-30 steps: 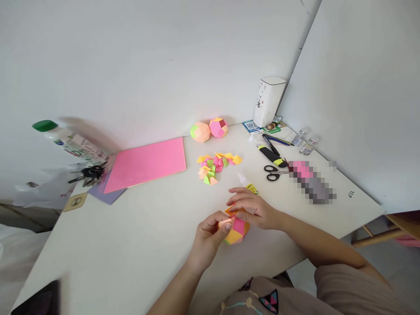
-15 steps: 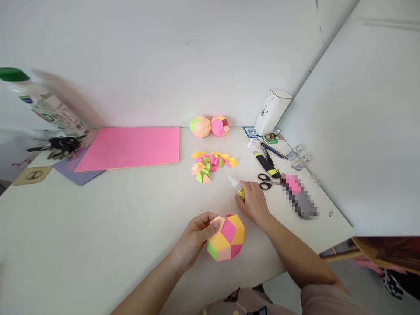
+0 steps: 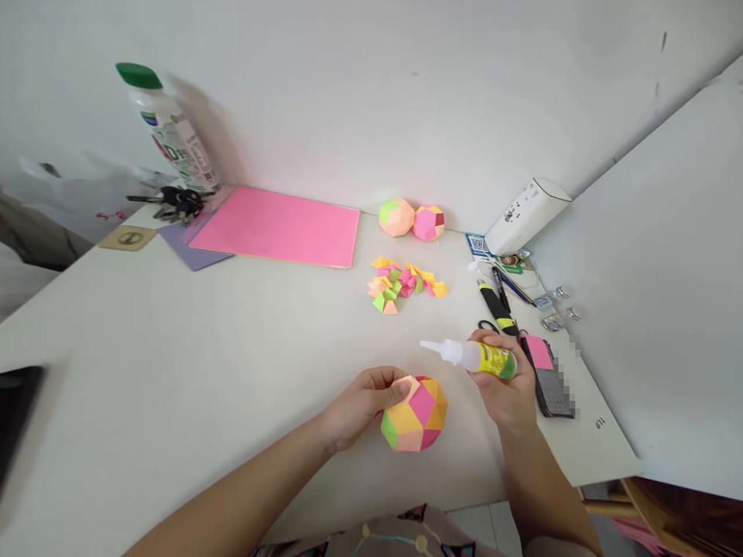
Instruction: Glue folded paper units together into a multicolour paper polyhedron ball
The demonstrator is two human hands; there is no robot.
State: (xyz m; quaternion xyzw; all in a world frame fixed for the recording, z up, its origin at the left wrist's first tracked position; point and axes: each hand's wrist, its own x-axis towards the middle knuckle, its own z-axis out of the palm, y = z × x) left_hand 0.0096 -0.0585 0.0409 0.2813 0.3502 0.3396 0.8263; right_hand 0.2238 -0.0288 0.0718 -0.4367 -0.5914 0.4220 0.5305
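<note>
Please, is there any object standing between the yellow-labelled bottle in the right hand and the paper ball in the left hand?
No, nothing visible does. Between the yellow-labelled bottle in the right hand and the paper ball in the left hand, only tabletop shows; the loose paper pieces lie farther back.

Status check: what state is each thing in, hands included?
Left hand: gripping multicoloured faceted paper ball
That ball: far side hidden
Right hand: closed around yellow-labelled white plastic bottle
That bottle: held nearly level, nozzle leftward
Green-capped white plastic bottle: standing, closed
Pink rectangular sheet: flat
Small coloured folded paper pieces: loose, clustered
Two faceted paper balls: side by side
Black utility knife: blade unclear
</note>
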